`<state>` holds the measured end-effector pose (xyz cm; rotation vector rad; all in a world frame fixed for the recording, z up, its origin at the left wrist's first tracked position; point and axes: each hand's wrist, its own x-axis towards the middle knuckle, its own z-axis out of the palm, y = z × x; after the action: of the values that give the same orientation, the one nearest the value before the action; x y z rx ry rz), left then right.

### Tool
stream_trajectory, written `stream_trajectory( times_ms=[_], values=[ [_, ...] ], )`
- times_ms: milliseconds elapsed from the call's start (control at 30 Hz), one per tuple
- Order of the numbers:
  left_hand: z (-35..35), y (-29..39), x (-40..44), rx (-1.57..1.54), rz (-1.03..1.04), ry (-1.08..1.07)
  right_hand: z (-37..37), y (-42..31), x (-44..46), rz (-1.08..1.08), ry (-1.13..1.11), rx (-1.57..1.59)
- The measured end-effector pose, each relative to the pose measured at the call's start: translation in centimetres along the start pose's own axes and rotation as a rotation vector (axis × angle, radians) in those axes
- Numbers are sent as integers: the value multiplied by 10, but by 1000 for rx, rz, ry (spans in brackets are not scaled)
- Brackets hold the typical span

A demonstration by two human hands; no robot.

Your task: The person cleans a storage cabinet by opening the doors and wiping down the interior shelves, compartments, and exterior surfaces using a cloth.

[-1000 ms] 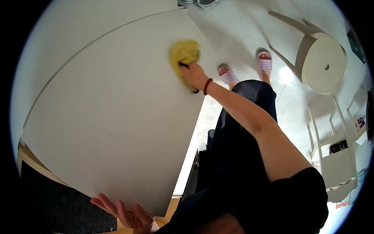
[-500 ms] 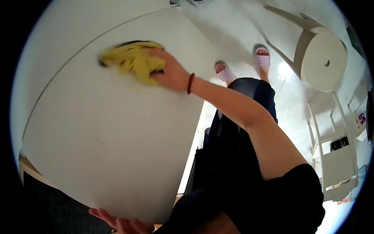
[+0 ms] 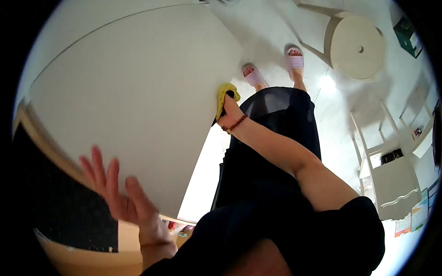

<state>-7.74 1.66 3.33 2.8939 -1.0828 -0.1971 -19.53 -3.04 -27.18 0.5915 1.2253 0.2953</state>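
Note:
My right hand (image 3: pixel 231 112), with a dark red bead bracelet at its wrist, is closed on a yellow cloth (image 3: pixel 222 99) with dark parts. Hand and cloth are at the right edge of a smooth white tabletop (image 3: pixel 138 92), and part of the cloth is hidden by the hand. My left hand (image 3: pixel 117 188) hovers by the lower left edge of the tabletop, slightly blurred. Its fingers are spread and nothing is in them.
A round cream stool (image 3: pixel 357 46) stands on the pale floor at upper right, and a white chair (image 3: pixel 396 184) is below it. My feet in pink slippers (image 3: pixel 296 61) are beside the table. Below my left hand lies a dark textured surface (image 3: pixel 78 216) with a wooden edge.
My right hand has brought the yellow cloth from the far left of the tabletop to its right edge. My left hand has lifted from the lower edge and spread its fingers.

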Motion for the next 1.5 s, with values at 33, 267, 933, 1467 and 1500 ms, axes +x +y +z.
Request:
stream_trajectory(
  times_ms=[33,267,933,1467,1500],
  values=[
    [2,1,3,-40,11,51,17,6,-31,16,-6,-13],
    [4,17,17,-166,-43,249,64,74,-193,161,-129,-231],
    [1,49,-102,-1800,-689,286,118,65,-376,565,-622,-1208],
    [-1,139,-179,-2086,-330,430,146,120,-384,439,-704,-2554],
    [-14,142,-186,-2082,-272,524,151,121,-381,401,-670,-2589]
  ],
)
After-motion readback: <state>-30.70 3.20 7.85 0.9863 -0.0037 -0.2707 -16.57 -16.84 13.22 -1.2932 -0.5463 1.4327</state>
